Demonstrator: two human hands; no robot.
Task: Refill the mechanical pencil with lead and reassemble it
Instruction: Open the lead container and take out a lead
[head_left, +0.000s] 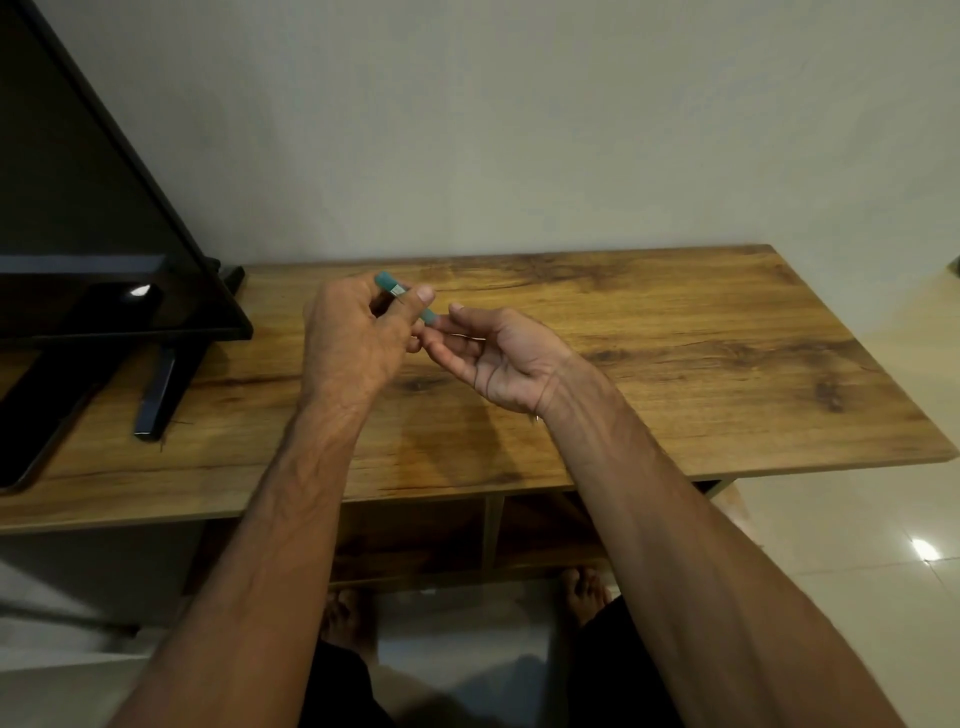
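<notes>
Where the picture begins at the far left, one dark flat screen (78, 208) leans on its black stand (161, 384), filling the left end of a wooden table (675, 364). Its foot reaches close to the table's near edge, so little bare wood is left on that side. From the screen rightward, the brown, knotted tabletop lies bare up to its right edge and far right corner, which gives wide free room for the hands. A plain pale wall (519, 130) rises behind the table's far edge, and pale glossy floor tiles (857, 545) show past the right edge.

Two bare forearms reach in from below and meet above the middle of the table. One left hand (353, 343), seen from the back, is curled around one teal mechanical pencil (400, 293), pinching it between thumb and fingers. The pencil slants down to the right, with one teal end above the knuckles and the other teal end (428, 316) poking out beside the fingertips. One right hand (498, 358) lies palm up just beside it, fingers loosely spread, the thumb and forefinger tips touching or nearly touching the pencil's lower end; whether they grip it cannot be told.

Below the table's near edge, open shelf compartments (519, 530) and two bare feet (584, 592) show.
</notes>
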